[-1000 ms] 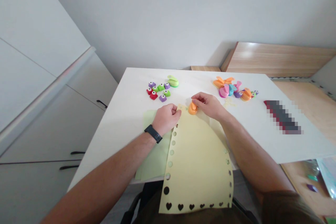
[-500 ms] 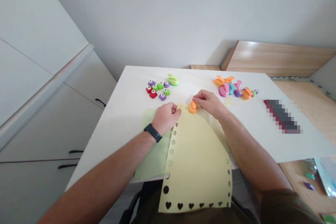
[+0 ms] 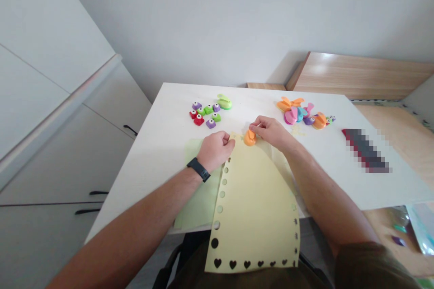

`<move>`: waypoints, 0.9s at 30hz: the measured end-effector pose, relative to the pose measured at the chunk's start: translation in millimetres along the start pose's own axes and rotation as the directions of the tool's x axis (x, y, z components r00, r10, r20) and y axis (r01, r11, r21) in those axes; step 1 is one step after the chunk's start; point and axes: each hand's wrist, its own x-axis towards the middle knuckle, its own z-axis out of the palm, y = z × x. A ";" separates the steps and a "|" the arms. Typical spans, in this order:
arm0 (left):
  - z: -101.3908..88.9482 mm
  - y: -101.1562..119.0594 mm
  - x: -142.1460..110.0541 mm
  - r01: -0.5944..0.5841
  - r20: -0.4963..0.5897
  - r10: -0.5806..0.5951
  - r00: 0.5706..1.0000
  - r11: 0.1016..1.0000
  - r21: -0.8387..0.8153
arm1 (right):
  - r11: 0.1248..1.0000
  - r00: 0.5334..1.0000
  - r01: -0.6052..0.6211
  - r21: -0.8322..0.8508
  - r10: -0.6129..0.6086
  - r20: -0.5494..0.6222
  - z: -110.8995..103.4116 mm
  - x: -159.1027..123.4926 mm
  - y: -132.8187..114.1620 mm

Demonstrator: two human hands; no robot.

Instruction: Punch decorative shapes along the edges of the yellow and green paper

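A sheet of pale yellow paper (image 3: 254,210) lies on the white table (image 3: 162,167), with rows of punched circles and hearts along its left and near edges. My left hand (image 3: 215,151) pinches its far corner, and a black wristband (image 3: 198,169) circles that wrist. My right hand (image 3: 269,132) grips an orange craft punch (image 3: 250,137) at the sheet's far edge, with the paper apparently fed into it. A pale green paper sheet (image 3: 200,194) lies partly under the yellow one and my left hand.
Several small colored punches (image 3: 203,113) and a green punch (image 3: 224,102) stand at the far side, with larger orange, pink and blue punches (image 3: 300,115) to the right. A pixelated strip (image 3: 364,151) lies at right. White cabinets (image 3: 61,135) stand left.
The camera view has shifted slightly. My hands and the orange punch stay in nearly the same place at the sheet's far edge.
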 end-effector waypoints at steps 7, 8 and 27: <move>-0.2 0.7 0.6 0.010 0.004 -0.010 1.000 1.000 0.013 | 0.998 0.996 -0.047 0.037 0.044 0.077 -4.4 5.3 -2.3; -0.1 0.5 0.8 0.009 0.004 -0.009 1.000 1.000 0.016 | 0.997 0.993 -0.065 0.031 0.061 0.104 -6.4 6.8 -3.9; 1.6 -1.7 1.7 0.027 0.025 -0.027 0.999 1.000 0.004 | 0.953 0.861 -0.178 -0.246 0.272 0.430 -28.4 27.3 -14.5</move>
